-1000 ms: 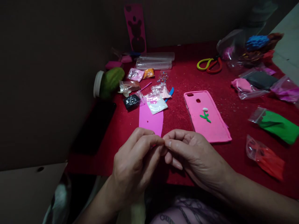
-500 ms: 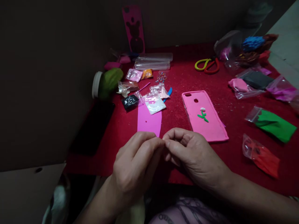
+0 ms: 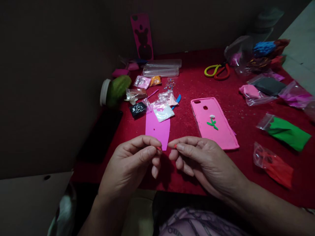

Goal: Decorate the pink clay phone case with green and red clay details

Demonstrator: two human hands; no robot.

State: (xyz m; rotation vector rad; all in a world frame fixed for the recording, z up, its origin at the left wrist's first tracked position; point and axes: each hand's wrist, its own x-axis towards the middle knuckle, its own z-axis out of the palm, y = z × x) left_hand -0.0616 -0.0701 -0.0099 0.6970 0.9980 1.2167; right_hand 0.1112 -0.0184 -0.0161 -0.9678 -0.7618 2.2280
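My left hand (image 3: 130, 164) and my right hand (image 3: 204, 164) hover over the near edge of the red table (image 3: 192, 88), a small gap between them. Each pinches a tiny red bit of clay between thumb and forefinger: one bit (image 3: 158, 148) in the left, another (image 3: 175, 146) in the right. Just behind the fingertips lies a pink foam strip (image 3: 157, 129). A pink phone case (image 3: 214, 123) with a small white-and-green clay flower (image 3: 212, 121) lies to the right of it.
Small bags of clay and beads (image 3: 157, 105) cluster at the left by a green jar (image 3: 115, 90). Clear cases (image 3: 162, 67), scissors (image 3: 218, 70), a green clay bag (image 3: 285, 131), a red clay bag (image 3: 274, 165) and more bags (image 3: 265, 85) lie around.
My fingertips were pressed together on one red bit; they have drawn apart, and each hand now pinches a small red piece.
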